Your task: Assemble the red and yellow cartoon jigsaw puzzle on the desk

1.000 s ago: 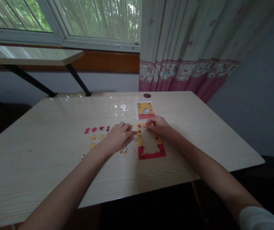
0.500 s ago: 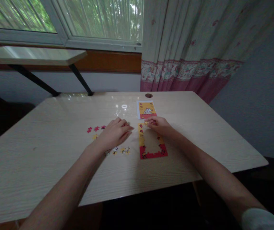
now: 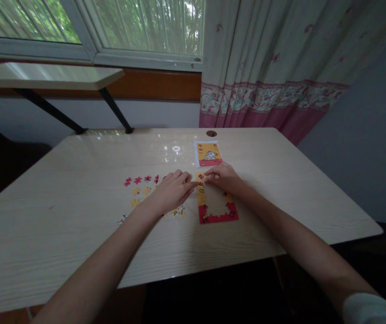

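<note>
The puzzle frame (image 3: pixel 219 219) lies just this side of the picture card (image 3: pixel 209 154), maybe for easy looking, with the left hand (image 3: pixel 175 189) at its left edge, the right hand (image 3: pixel 225 178) over its top, and I can't tell if the fingers pinch anything.

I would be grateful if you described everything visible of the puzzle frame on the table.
The puzzle frame is a thin rectangular border, perhaps cardboard, yellow on its far part and red at the near end, with small dark-outlined drawings. Interlocking cutouts edge its opening, where the table shows through. It lies flat, nearer than the picture card. The right hand covers its far right part; the left hand reaches its left edge, contact unclear.
</note>
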{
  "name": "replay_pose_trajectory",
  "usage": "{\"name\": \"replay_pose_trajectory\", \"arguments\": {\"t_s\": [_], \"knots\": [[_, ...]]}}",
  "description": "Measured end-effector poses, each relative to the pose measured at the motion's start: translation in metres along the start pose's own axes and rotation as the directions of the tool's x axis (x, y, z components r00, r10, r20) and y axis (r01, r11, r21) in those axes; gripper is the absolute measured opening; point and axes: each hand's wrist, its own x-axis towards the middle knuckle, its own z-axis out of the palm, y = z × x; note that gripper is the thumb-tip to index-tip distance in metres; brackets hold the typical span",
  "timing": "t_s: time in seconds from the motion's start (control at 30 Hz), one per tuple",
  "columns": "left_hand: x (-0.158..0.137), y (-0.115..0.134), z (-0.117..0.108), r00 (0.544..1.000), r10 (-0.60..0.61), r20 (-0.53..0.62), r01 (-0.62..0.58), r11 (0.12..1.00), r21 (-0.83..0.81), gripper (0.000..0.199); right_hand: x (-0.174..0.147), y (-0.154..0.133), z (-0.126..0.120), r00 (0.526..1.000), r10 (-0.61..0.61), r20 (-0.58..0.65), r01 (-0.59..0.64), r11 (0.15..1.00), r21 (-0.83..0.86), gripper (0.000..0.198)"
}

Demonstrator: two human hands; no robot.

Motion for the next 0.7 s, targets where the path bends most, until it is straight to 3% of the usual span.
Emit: {"name": "replay_pose_trajectory", "arguments": {"t_s": [0.7], "knots": [[0.0013,0.0003,0.0025,1.000,-0.002,-0.025,0.003,1.000,0.015,0.028,-0.0023,0.0071,0.0108,0.978,-0.176,-0.115,0.166,0.981,-0.097,0.017]]}}
